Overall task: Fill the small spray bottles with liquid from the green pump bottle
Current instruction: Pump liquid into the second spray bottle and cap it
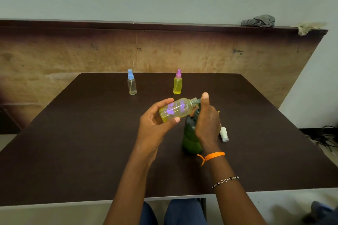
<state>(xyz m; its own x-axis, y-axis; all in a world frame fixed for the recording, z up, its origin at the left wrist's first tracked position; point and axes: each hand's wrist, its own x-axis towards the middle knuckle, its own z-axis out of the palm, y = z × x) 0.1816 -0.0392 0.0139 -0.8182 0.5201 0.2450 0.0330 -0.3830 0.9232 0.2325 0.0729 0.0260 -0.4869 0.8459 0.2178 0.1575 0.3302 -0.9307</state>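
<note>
While the left hand [155,120] holds an uncapped clear bottle [175,109] tilted on its side above the table [73,142], fingers curled behind it and thumb pressed across its front, its open neck points right, toward the pump head. Yellow liquid pools along the lower side; purple print on the wall. The right hand [207,120] sits on top of the green pump bottle [190,137], thumb straight up beside the neck; its other fingers are hidden behind, so their grip cannot be told. Pump bottle stands upright near table centre. White cap [224,134] lies on the table just right of that hand. Farther back, well apart: blue-capped bottle [131,83], nearly empty, and pink-capped bottle [177,82], full of yellow. Orange band [212,156] on right wrist, beaded bracelet [225,181] below it. Grey rag [258,21] on the ledge.
</note>
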